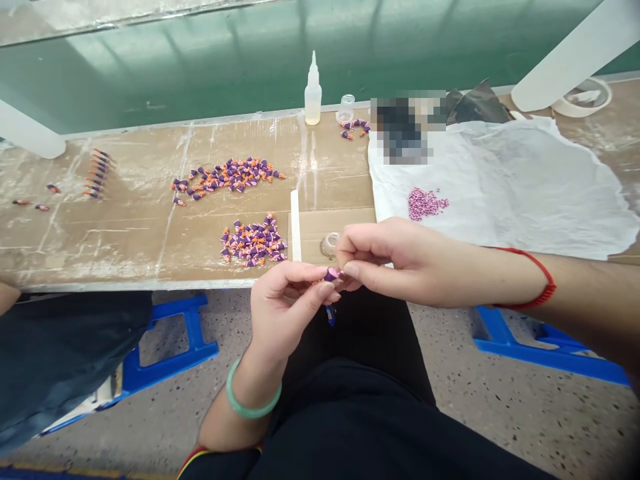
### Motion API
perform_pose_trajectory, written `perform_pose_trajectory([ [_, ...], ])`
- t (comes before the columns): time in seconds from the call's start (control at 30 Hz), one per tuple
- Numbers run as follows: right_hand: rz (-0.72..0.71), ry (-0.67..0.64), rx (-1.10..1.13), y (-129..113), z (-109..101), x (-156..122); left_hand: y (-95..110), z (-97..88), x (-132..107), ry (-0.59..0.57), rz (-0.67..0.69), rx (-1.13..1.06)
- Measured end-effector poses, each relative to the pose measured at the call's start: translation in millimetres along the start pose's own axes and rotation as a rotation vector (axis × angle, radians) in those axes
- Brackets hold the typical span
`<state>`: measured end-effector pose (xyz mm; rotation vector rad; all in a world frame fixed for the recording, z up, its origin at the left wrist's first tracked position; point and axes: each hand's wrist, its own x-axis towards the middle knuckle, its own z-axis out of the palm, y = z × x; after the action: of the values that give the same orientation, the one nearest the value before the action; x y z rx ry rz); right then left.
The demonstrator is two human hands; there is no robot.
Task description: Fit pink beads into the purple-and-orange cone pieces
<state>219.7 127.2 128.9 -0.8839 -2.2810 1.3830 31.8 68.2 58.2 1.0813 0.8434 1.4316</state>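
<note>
In front of the squeeze bottle (313, 101), at the near edge of the desk (125, 233), a small purple figure (331, 274) is pinched by the left hand (280, 307); the right hand's (400, 263) thumb and finger are narrowed at its end, and whether anything is held there cannot be told. The bottle is partly filled with pale liquid. Right of it, a clear jar (346, 109) is set nearby; between bottle and hands, a clear cup (330, 245) is placed, its contents indistinct.

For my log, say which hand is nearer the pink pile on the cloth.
Right. The right hand is close below the pink pile in view; the left hand is farther down and left.
</note>
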Motion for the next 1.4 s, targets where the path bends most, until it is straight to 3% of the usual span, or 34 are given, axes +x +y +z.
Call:
perform_pose_trajectory([
  [0.2,-0.019,0.018,-0.014,0.9,1.5,-0.8,2.0,2.9,1.0,0.026,0.006,0.089],
  [0.7,-0.087,0.095,-0.173,-1.9,9.2,-4.5,-1.0,7.4,-2.7,0.057,0.028,0.002],
  [1.1,-0.131,0.13,-0.258,-1.8,12.1,-7.4,0.3,14.5,-2.2,0.135,-0.04,0.03],
  [1.4,-0.206,0.181,-0.301,13.7,18.1,-5.5,-6.5,13.8,-3.1,0.104,-0.092,0.027],
])
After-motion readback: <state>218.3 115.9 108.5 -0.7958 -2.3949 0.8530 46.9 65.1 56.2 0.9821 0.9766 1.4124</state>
